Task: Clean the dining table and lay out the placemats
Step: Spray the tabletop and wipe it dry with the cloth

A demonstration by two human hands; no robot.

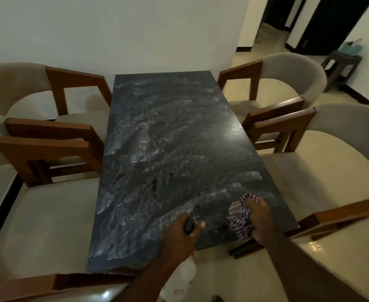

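the bottom of the white spray bottle (184, 277) is cut off at the lower edge of the view, and most of its body sits behind the left forearm; a small label on it is too blurred to read. the left hand (179, 234) is wrapped closed around the bottle's neck, with the dark nozzle poking out past the fingers over the near edge of the table (157, 131). just to its right, the right hand (261, 219) is bunched shut on a crumpled cloth (241, 216), striped in purple and white, pressed onto the table near its near right corner. how much of the cloth lies under the palm cannot be told.

the table is a long rectangle of dark stone with pale, cloudy veins and a dull shine; a few small dark spots sit near the middle of its near half, and a bright glare lies by the right edge. whether the pale streaks are veining or smears is hard to say in the dim light.

four chairs (305, 79) stand along the two long edges, with curved beige padded backs and square brown wooden arms. the nearest ones are cropped by the frame.

far off past the right far corner, a small dark stool (340, 62) holds something pale green, too blurred to make out.
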